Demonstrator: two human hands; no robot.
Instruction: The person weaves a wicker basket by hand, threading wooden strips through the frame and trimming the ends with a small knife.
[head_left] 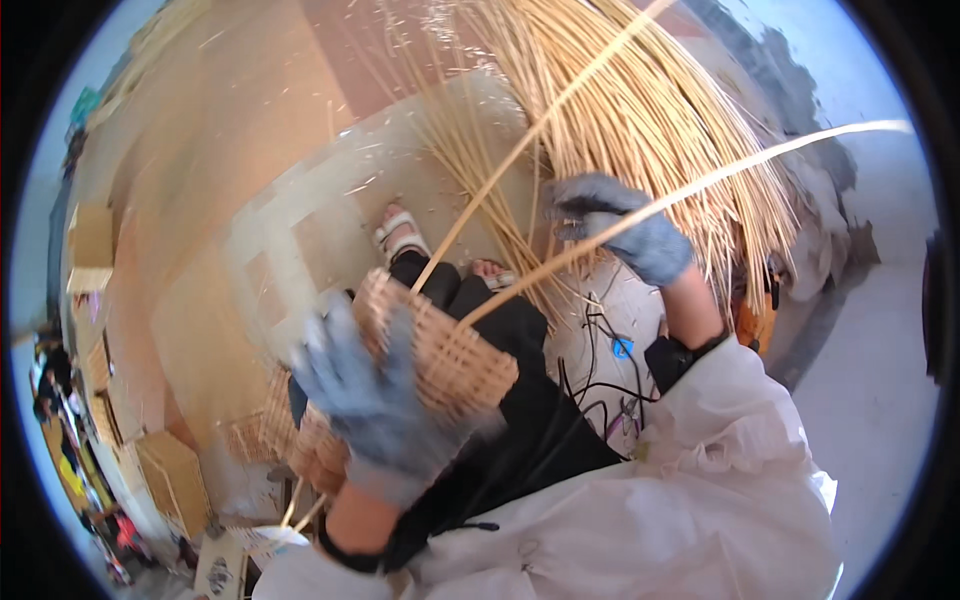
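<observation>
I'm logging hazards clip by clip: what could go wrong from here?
The long strip beside the gloved right hand might catch on the pile of strips it passes in front of. The woven piece over the lap could slip if the gloved left hand on it shifts.

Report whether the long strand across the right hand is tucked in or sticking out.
Sticking out: the strand extends from the woven piece, across the right hand, toward the picture's right rim.
</observation>
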